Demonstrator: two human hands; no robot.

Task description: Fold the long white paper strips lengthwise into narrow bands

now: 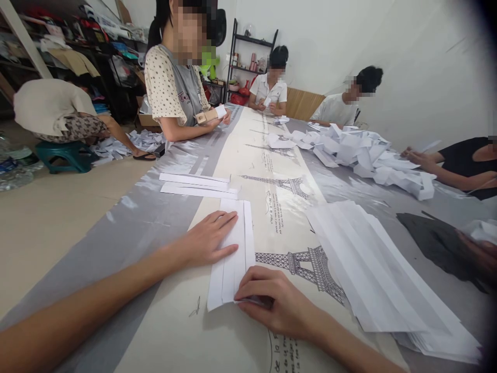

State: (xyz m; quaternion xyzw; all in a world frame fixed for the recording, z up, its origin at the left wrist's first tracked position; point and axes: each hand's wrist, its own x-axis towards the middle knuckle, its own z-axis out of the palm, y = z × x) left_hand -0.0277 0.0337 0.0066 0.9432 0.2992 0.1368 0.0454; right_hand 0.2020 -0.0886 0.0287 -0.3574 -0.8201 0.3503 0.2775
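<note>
A white sheet of paper (229,274) with lengthwise creases lies on the table in front of me. My left hand (212,238) rests flat on its left side, fingers stretched out and slightly apart. At the near right corner, my right hand (267,298) pinches the paper's edge between thumb and fingers. Just past the sheet lie two narrow folded paper strips (198,185), side by side. To the right is a fanned stack of white creased sheets (373,269), touched by neither hand.
A heap of folded white papers (361,150) covers the far right of the table (155,228). Several people sit or stand around it, some holding papers. A dark bag-like object (438,243) lies at right. More papers (132,142) are on the floor beside a green stool (66,155).
</note>
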